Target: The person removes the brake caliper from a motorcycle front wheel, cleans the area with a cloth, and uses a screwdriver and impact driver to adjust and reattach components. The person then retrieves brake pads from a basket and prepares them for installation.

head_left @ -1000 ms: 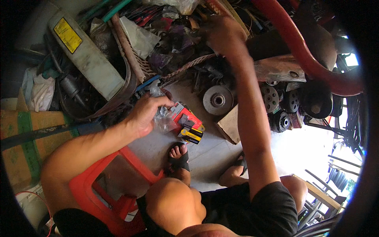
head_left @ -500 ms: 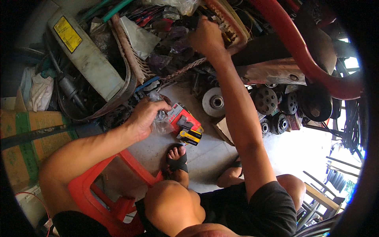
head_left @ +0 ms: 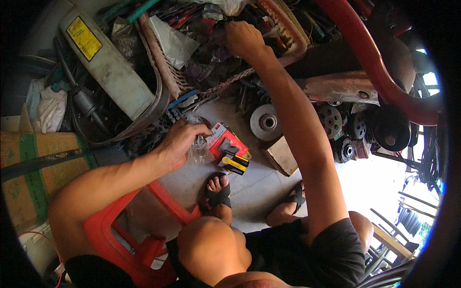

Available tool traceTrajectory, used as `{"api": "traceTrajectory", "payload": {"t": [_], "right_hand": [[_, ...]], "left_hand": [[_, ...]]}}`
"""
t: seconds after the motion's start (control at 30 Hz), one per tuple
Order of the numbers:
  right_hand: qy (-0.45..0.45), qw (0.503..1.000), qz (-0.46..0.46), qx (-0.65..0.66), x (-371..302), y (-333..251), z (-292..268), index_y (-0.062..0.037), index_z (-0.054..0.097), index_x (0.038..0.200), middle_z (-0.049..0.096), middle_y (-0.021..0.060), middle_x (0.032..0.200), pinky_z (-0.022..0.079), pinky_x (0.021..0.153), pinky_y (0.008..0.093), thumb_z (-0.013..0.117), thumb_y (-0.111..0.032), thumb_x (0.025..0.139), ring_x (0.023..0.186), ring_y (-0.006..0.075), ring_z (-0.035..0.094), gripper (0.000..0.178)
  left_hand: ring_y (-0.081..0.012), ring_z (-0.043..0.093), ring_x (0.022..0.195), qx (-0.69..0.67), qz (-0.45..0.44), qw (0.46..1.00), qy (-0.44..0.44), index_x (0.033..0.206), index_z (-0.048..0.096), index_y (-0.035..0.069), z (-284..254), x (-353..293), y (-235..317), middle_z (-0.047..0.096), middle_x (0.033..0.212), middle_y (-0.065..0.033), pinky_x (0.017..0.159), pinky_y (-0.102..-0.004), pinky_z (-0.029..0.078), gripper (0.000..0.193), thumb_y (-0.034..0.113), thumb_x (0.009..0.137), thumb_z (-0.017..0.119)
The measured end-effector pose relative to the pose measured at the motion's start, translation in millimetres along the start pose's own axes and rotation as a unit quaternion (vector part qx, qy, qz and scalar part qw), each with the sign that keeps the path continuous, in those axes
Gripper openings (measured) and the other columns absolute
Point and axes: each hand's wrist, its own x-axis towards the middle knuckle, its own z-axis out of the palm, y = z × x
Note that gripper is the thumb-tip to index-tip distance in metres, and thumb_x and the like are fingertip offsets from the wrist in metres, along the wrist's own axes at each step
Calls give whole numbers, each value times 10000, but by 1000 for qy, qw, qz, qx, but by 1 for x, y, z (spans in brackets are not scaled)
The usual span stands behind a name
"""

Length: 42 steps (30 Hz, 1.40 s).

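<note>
My left hand (head_left: 180,144) is closed around a crumpled clear plastic bag (head_left: 199,152), its thumb reaching to the edge of a red and white package card (head_left: 222,138). A dark grey block shows on that card, and a small yellow and black box (head_left: 235,164) overlaps its lower end. Whether the hand bears these or they rest on the floor, I cannot tell. Farther off, my right hand (head_left: 244,41) reaches into a worn plastic basket (head_left: 298,48) full of small plastic packets. Its fingers are curled, with the tips hidden among dark and purplish packets (head_left: 204,67).
A long grey case (head_left: 103,62) with a yellow label lies at the left, beside a dark power tool (head_left: 84,103). Round metal discs (head_left: 264,122) stand below the basket. A red tube (head_left: 357,43) curves across the right. Nearer are a red plastic stool (head_left: 103,223) and a taped carton (head_left: 43,168).
My right hand has moved slightly left and nearer within the basket. My left hand keeps its grip on the plastic bag. The whole view has shifted a little.
</note>
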Motion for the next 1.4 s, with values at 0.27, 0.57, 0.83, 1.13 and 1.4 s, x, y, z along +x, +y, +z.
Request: {"api": "traceTrajectory", "payload": {"t": [0.27, 0.57, 0.83, 1.13, 1.4], "right_hand": [[154, 963, 77, 208, -17, -10, -24, 12, 763, 1106, 766, 234, 1035, 635, 768, 486, 732, -72, 904, 916, 357, 771, 221], [143, 819, 29, 554, -92, -41, -100, 3, 760, 1207, 786, 101, 1107, 553, 902, 295, 813, -149, 903, 993, 141, 708, 344], [107, 697, 12, 709, -132, -55, -118, 18, 747, 1211, 778, 77, 1112, 553, 895, 268, 776, -79, 937, 979, 109, 686, 293], [61, 619, 34, 782, -146, -41, -114, 18, 741, 1232, 771, 79, 1112, 578, 892, 268, 764, -57, 955, 980, 132, 710, 288], [46, 561, 45, 826, -152, -43, -111, 50, 710, 1256, 767, 92, 1100, 580, 899, 284, 758, -95, 975, 973, 144, 708, 320]], "left_hand": [[-180, 669, 704, -2, 16, 1000, -11, 897, 713, 100, 9, -9, 7, 690, 829, -18, 588, -376, 563, 32, 128, 880, 713], [-134, 637, 739, -123, 125, 984, -40, 1052, 687, 131, 29, -23, 41, 634, 836, 3, 581, -341, 553, 181, 250, 945, 772], [-155, 643, 946, -74, 265, 961, -15, 1160, 719, 160, 32, -29, 87, 710, 1058, 14, 764, -365, 580, 280, 297, 938, 821], [-134, 648, 841, -92, 254, 963, -22, 1146, 670, 148, 43, -35, 83, 680, 975, 32, 652, -363, 573, 258, 175, 930, 808], [-131, 653, 828, -76, 270, 959, -37, 1164, 671, 132, 48, -44, 86, 684, 999, 28, 632, -339, 575, 263, 179, 938, 797]]}}
